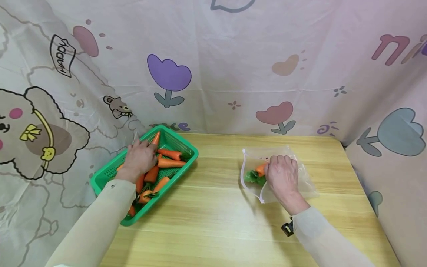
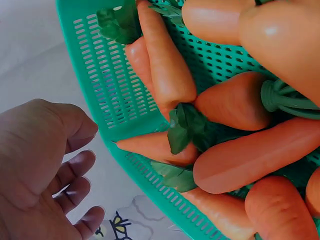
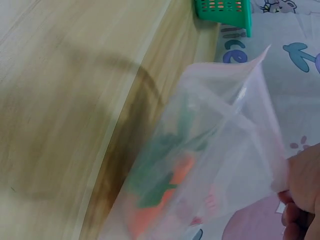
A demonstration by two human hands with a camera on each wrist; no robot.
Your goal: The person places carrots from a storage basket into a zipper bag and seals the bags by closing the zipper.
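Note:
My left hand point(image 1: 138, 157) is over the left side of a green plastic basket point(image 1: 191, 150) that holds several orange carrots point(image 1: 171, 163). In the left wrist view this hand point(image 2: 40, 170) shows loosely bent fingers with nothing between them, beside the basket's rim. Carrots with green leafy tops point(image 2: 187, 125) lie jumbled inside. On the right, my right hand point(image 1: 283, 174) grips the edge of a clear zip bag point(image 1: 305, 181). A carrot point(image 1: 261, 169) with green leaves lies in that bag. From the right wrist, the bag point(image 3: 235, 150) hangs from pinched fingers of the hand point(image 3: 305, 182).
The basket stands at the left of a light wooden table point(image 1: 213, 222), against a printed cloth point(image 1: 213, 66) that hangs behind and on both sides. A black band point(image 1: 287, 227) is on the right wrist.

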